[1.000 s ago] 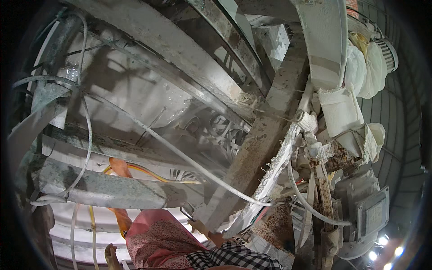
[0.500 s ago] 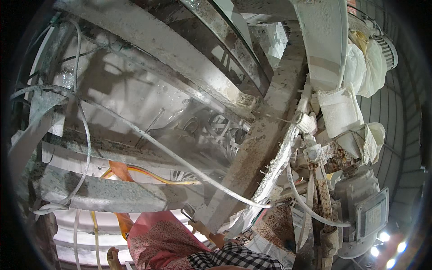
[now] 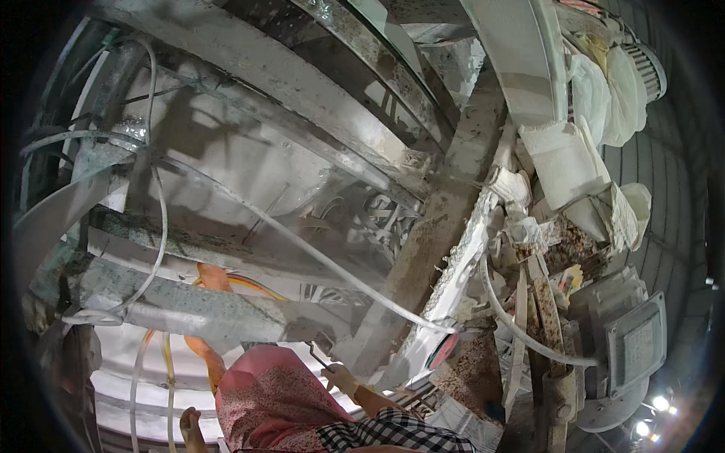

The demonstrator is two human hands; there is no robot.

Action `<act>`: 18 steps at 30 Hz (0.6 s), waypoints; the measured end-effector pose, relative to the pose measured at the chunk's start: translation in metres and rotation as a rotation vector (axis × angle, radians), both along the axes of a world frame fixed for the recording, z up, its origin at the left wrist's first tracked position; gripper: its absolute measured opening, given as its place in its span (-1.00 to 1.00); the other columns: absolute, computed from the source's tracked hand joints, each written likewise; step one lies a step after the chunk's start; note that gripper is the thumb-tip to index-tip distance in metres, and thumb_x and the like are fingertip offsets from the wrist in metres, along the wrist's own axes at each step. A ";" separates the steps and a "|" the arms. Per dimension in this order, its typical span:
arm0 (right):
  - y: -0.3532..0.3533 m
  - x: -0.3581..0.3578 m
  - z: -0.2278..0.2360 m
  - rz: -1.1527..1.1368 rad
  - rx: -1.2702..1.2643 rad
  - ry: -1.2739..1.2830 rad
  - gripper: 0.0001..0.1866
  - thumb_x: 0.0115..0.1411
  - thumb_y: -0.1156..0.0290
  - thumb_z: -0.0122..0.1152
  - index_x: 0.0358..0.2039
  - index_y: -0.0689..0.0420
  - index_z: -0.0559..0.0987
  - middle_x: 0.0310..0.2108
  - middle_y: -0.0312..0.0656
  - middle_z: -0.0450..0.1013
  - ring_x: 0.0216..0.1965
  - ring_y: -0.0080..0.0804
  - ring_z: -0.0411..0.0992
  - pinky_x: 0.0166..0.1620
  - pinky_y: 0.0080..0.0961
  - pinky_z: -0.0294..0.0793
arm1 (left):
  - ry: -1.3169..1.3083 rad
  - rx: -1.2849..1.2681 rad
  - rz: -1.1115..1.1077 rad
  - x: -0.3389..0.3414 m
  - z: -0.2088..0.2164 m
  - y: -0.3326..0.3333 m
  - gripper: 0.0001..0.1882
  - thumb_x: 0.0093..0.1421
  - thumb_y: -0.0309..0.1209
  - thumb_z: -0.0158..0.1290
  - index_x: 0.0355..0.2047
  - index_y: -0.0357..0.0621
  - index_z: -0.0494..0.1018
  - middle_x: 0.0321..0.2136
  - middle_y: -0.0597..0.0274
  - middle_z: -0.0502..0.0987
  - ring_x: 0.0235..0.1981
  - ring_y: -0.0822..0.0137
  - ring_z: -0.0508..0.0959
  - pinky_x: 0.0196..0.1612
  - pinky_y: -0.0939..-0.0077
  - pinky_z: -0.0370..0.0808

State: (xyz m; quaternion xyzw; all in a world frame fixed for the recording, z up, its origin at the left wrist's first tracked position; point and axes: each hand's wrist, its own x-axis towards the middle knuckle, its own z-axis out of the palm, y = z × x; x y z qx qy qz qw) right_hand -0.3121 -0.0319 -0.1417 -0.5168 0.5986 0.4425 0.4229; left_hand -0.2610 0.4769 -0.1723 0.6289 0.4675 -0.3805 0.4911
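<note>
Our grip: neither of our own hands is in view, so we cannot tell how open they are or what they hold.
Co-worker's hand [image 3: 341, 377]: fingers wrapped round the lower end of a bent metal rod [image 3: 317, 355].
Rod: its tip rises up and left of that grip, to the underside of a mortar-crusted beam [image 3: 189, 306].
Around the grip: white cable [image 3: 340, 272] above, orange strap [image 3: 215, 281] to the left, grey motor [image 3: 627, 340] well to the right.
Risk: we judge the rod could slip off the crusted beam or snag the cable, and loosened crust could fall on the pink head covering [image 3: 264, 400] below.
</note>
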 end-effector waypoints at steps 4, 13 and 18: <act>0.003 0.033 0.016 0.186 0.053 0.064 -0.58 0.32 0.06 0.13 -0.17 0.22 0.60 -0.59 -0.20 0.55 -0.65 -0.46 0.39 -0.56 -0.43 0.33 | -0.045 -0.038 0.038 -0.006 -0.004 0.019 -0.71 0.34 -0.43 0.07 0.01 -0.33 0.48 -0.21 0.14 0.59 -0.24 0.32 0.58 -0.08 0.44 0.54; 0.037 0.000 0.019 0.088 -0.075 -0.127 -0.51 0.32 0.06 0.05 -0.12 0.31 0.56 -0.35 0.03 0.60 -0.45 -0.18 0.61 -0.22 -0.30 0.56 | -0.280 -0.058 -0.081 -0.017 -0.034 0.079 -0.72 0.32 -0.44 0.07 -0.01 -0.32 0.50 -0.22 0.12 0.60 -0.23 0.33 0.58 -0.09 0.47 0.53; 0.070 -0.031 0.020 0.321 -0.192 -0.276 -0.56 0.29 0.07 0.12 -0.19 0.28 0.59 -0.41 -0.02 0.58 -0.40 -0.15 0.58 -0.28 -0.25 0.52 | -0.388 0.138 -0.526 -0.013 -0.014 0.110 -0.55 0.37 -0.16 0.01 0.00 -0.36 0.49 -0.23 0.07 0.62 -0.14 0.26 0.57 0.00 0.34 0.47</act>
